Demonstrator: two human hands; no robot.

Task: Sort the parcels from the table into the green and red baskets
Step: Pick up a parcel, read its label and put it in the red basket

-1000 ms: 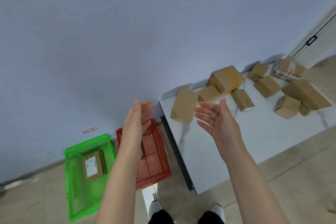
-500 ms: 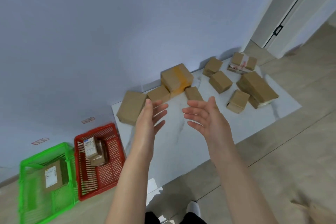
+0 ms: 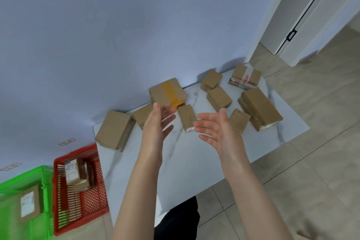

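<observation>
Parcels (image 3: 220, 96) of brown cardboard lie scattered on a white table (image 3: 185, 161). Above it hover the left hand (image 3: 155, 124) and right hand (image 3: 216, 128), fingers spread, holding nothing. A red basket (image 3: 75, 154) and a green basket (image 3: 21, 174) on the floor beside the table each hold parcels.

Tabletop (image 3: 185, 161) carries ten parcels (image 3: 115, 130); one red basket (image 3: 93, 200) contains at least two parcels; one green basket (image 3: 46, 197) contains one parcel
</observation>
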